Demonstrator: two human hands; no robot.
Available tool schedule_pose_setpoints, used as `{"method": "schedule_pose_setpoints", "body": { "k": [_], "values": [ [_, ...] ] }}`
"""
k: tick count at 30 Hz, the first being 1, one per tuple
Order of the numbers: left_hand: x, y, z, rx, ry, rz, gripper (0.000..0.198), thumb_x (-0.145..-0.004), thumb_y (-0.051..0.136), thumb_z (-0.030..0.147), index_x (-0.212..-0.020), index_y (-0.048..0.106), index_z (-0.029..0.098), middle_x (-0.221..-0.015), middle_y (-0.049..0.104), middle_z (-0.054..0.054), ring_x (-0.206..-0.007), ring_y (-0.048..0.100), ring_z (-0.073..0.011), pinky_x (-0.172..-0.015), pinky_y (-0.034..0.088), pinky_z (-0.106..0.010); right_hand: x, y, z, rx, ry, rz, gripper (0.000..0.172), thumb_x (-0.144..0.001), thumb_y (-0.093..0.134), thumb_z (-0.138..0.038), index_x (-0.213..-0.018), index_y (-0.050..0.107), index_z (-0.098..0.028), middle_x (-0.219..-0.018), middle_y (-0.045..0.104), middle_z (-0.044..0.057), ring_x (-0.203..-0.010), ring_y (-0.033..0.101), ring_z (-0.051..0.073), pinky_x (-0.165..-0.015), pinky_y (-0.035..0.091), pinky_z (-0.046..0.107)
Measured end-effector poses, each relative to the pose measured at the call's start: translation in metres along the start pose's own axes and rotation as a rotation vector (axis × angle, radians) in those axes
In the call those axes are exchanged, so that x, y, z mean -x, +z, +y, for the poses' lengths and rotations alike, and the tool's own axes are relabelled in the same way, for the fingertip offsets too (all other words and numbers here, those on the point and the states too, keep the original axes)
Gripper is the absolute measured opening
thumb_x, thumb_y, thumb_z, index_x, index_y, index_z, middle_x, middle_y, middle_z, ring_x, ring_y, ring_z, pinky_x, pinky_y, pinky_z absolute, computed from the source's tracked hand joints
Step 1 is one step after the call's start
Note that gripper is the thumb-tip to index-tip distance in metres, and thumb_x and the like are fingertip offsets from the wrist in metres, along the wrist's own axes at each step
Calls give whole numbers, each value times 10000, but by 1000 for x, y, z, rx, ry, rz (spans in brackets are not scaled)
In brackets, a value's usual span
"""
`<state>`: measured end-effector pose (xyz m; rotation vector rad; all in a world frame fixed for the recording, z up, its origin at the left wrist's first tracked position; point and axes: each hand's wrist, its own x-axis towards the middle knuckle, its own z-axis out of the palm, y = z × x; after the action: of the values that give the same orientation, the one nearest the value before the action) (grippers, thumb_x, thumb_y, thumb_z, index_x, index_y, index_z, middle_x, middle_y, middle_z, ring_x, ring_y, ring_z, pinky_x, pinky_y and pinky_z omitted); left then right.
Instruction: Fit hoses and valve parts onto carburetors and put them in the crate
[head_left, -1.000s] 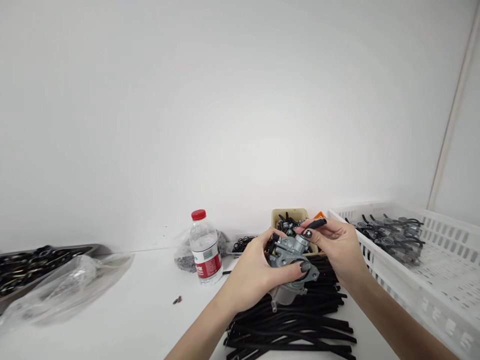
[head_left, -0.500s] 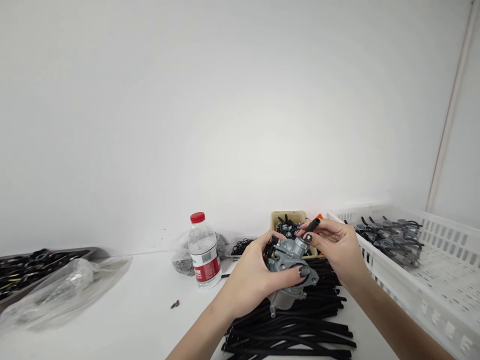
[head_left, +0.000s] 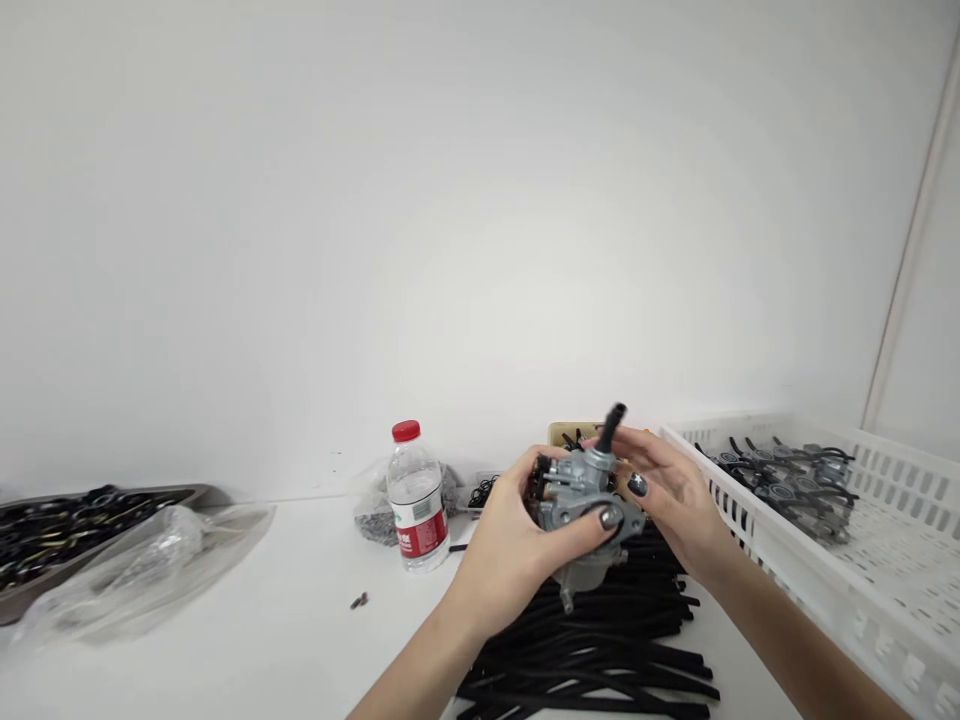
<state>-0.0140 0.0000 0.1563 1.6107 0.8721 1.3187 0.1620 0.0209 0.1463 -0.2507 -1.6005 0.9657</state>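
A grey metal carburetor (head_left: 581, 515) is held up by my left hand (head_left: 517, 550), whose thumb lies across its front and whose fingers wrap behind it. From the carburetor's top a black rubber boot (head_left: 611, 428) sticks up, leaning slightly right. My right hand (head_left: 679, 495) is close against the right side, thumb and fingers apart; some fingertips are hidden behind the boot and body. Many black rubber hoses (head_left: 592, 650) lie in a pile beneath both hands.
At right stands a white plastic crate (head_left: 847, 590) with several carburetors (head_left: 795, 480) inside. A beige bin (head_left: 559, 432) is partly hidden behind my hands. To the left are a water bottle (head_left: 418, 500), a clear plastic bag (head_left: 165, 560) and a tray of dark parts (head_left: 202, 492).
My right thumb and fingers have come off the black boot and spread apart. The boot has turned more upright, and the carburetor has tilted and risen slightly.
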Motion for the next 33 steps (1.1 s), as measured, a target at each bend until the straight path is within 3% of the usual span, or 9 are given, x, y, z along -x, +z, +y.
{"method": "schedule_pose_setpoints", "body": {
  "k": [4,8,11,16,21,26,30,33],
  "values": [
    [0,-5,4,262,-27,303,561,-661,777,572,-1042,610,196,-998,719,-70,-983,673,-300,-770,568,-354,0,-2,5,58,-21,73,375,-972,766,-571,-1197,701,-278,-1230,637,75,-1181,553,278,-1012,471,373],
    [-5,-26,15,552,-10,616,299,-844,668,527,-1010,636,280,-1117,708,-2,-1174,621,-253,-894,589,-337,-1,-6,9,111,40,173,357,-962,752,-557,-1100,699,-232,-1120,678,81,-1119,593,286,-1002,478,390],
    [-9,-44,24,656,-61,751,173,-900,647,478,-964,647,317,-1217,679,60,-1263,567,-215,-989,565,-328,-3,-9,16,168,136,148,310,-945,735,-500,-1045,695,-209,-1049,699,81,-1067,626,290,-974,498,396],
    [-9,-59,30,717,-41,777,222,-929,581,528,-1026,644,338,-1375,598,121,-1286,553,-176,-1052,530,-305,2,-13,39,419,332,-103,190,-923,609,-344,-1008,697,-198,-1045,700,86,-1003,642,317,-909,503,455],
    [-3,-58,33,763,41,734,395,-979,387,588,-1159,647,352,-1391,593,93,-1361,480,-196,-1058,530,-343,16,-17,74,839,267,-261,172,-927,558,-172,-1003,710,-193,-1032,696,86,-995,620,331,-883,496,461],
    [-4,-54,34,808,27,741,429,-1012,359,572,-1208,631,305,-1447,549,45,-1318,528,-214,-984,581,-346,24,-20,98,966,267,-328,181,-899,595,-46,-979,725,-142,-1023,655,120,-1020,584,348,-929,475,486],
    [-9,-53,36,838,57,789,526,-1025,284,580,-1258,590,221,-1427,572,-26,-1243,593,-232,-917,616,-368,25,-18,100,1022,297,-356,181,-897,685,29,-921,711,-148,-995,611,86,-998,583,299,-903,492,416],
    [-10,-53,38,890,92,802,523,-1019,310,580,-1242,601,207,-1382,613,-18,-1216,614,-229,-885,632,-336,25,-15,99,1055,316,-368,252,-862,738,98,-853,681,-147,-978,593,69,-995,575,281,-903,483,392]
  ]
}}
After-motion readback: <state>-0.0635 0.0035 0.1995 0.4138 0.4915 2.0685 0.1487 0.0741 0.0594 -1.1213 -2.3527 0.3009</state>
